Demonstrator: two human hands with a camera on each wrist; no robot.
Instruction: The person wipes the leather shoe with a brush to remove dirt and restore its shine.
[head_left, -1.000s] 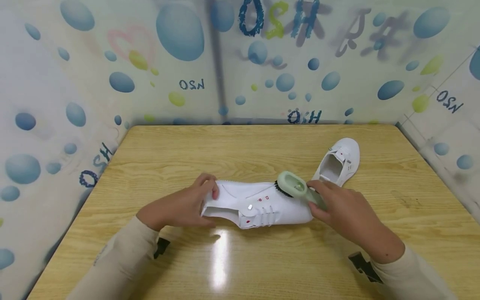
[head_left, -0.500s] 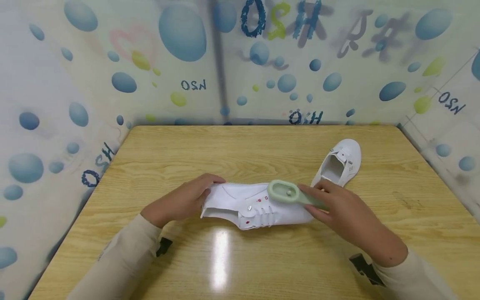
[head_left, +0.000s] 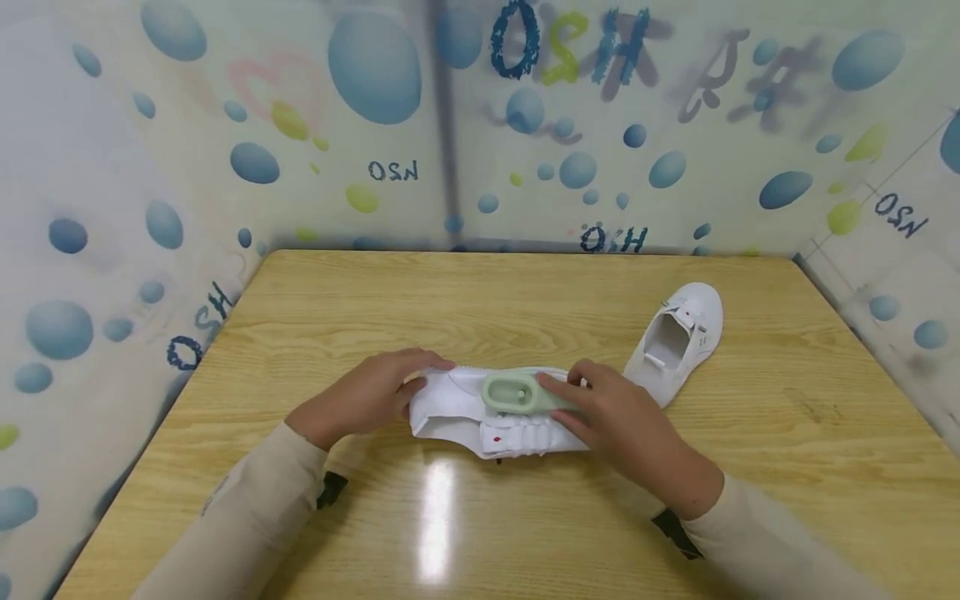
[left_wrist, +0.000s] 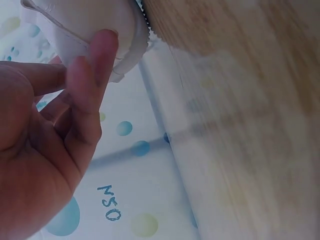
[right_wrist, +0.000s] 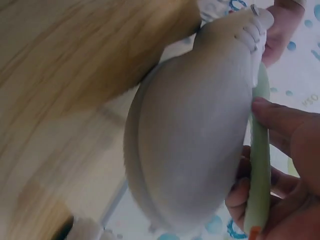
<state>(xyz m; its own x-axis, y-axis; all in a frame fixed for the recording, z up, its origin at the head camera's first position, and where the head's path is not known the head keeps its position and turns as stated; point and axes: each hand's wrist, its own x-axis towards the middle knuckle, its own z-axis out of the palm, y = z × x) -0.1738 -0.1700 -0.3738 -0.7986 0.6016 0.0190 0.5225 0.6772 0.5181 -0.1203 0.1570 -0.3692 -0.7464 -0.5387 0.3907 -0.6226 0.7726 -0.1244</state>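
A white lace-up shoe (head_left: 450, 398) lies on its side on the table, toe to the right and opening facing me. My left hand (head_left: 366, 396) pinches its heel between thumb and fingers. The left wrist view has the heel (left_wrist: 82, 30) close up at the fingertips. In my right hand (head_left: 630, 429) is a pale green shoe brush (head_left: 510, 393), gripped by its handle. The brush head lies over the shoe's upper side, near mid-length, and hides its bristles. From the right wrist, the handle (right_wrist: 259, 155) runs alongside the rounded toe (right_wrist: 192, 130).
A second white shoe (head_left: 697, 310) stands on the wooden table (head_left: 360, 308) at the back right, beyond my right hand. Patterned walls (head_left: 480, 158) with blue and green spots enclose the table at the back and sides.
My right hand has moved the brush left along the shoe, from near the toe to about the middle. My left hand has shifted its fingers at the heel.
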